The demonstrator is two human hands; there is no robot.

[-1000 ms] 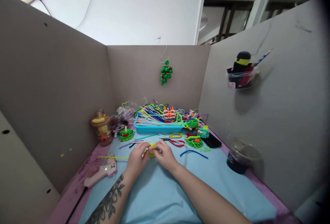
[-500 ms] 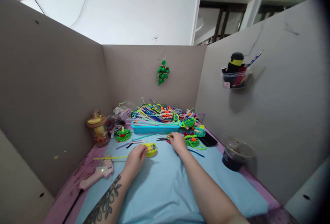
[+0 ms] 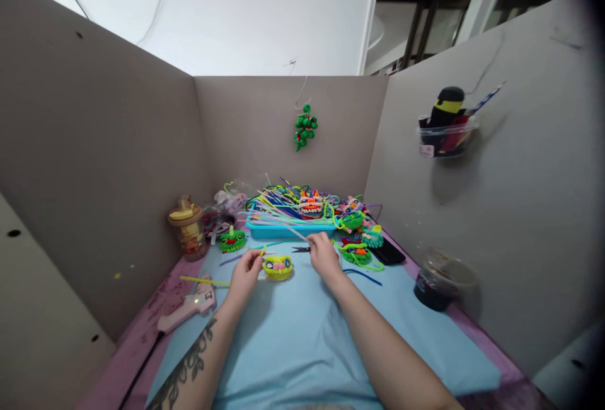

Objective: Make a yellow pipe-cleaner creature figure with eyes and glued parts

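Observation:
My left hand [image 3: 246, 271] is closed in a pinch on a yellow pipe cleaner [image 3: 203, 281]; a short end pokes up past the fingertips and the long part runs out to the left. Just right of those fingers sits a yellow pipe-cleaner figure [image 3: 278, 268] with blue-ringed eyes and a pink middle. My right hand [image 3: 326, 259] pinches a pale pipe cleaner [image 3: 297, 232], which slants up to the left toward the blue tray. Scissors [image 3: 301, 249] lie beside the right hand, their dark blades showing and their handles hidden by it.
A blue tray [image 3: 271, 232] heaped with pipe cleaners stands at the back. Green figures [image 3: 232, 240] flank it. A pink glue gun [image 3: 189, 309] lies left, a phone [image 3: 390, 252] and a lidded tub [image 3: 437, 281] right. Grey panels [image 3: 283, 114] enclose three sides.
My left hand has moved off the yellow figure, uncovering its front, and lifted the yellow pipe cleaner's end. My right hand now holds up a pale pipe cleaner. The view has shifted slightly.

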